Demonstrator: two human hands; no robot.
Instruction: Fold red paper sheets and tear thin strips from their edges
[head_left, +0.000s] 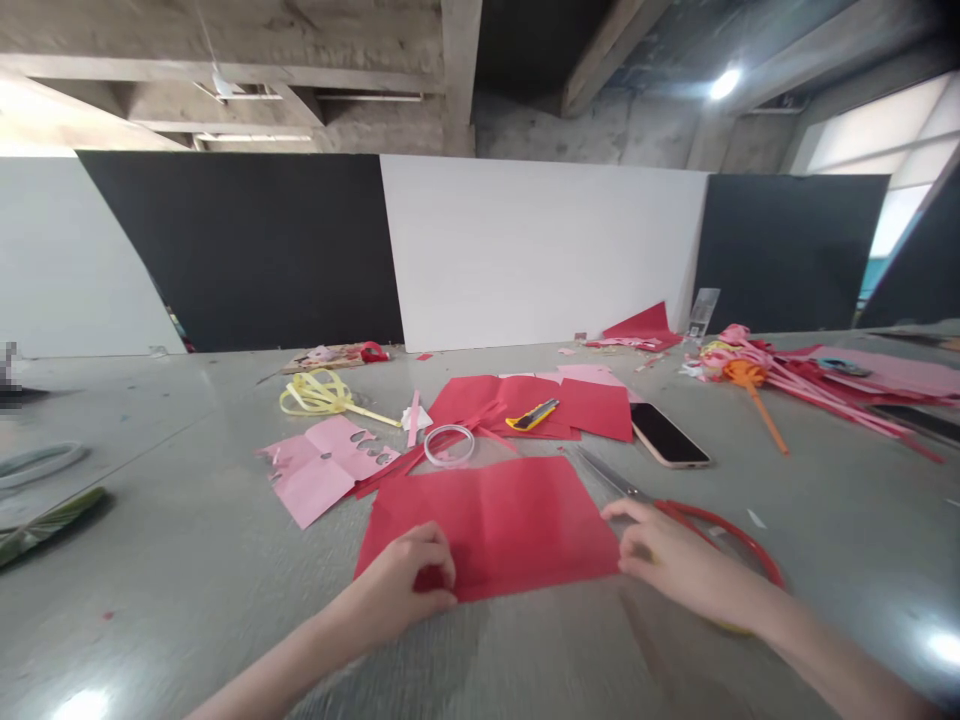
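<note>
A red paper sheet (525, 520) with a crease down its middle lies flat on the grey table. On its lower left part rests my left hand (420, 580), fingers curled and apart, with nothing between them. My right hand (645, 540) is at the sheet's right edge, its fingers bent and apart, holding nothing that shows. Beside and partly behind my right hand lie large scissors with red handles (727, 530), their blades pointing to the upper left.
Beyond the sheet are a tape roll (450, 446), a yellow cutter (532, 415), more red paper (600, 408), cut pink paper (330, 465) and a phone (669, 436). Yellow strips (315, 393) lie left; an orange paper flower (746, 375) lies right. White and black panels (547, 250) stand behind.
</note>
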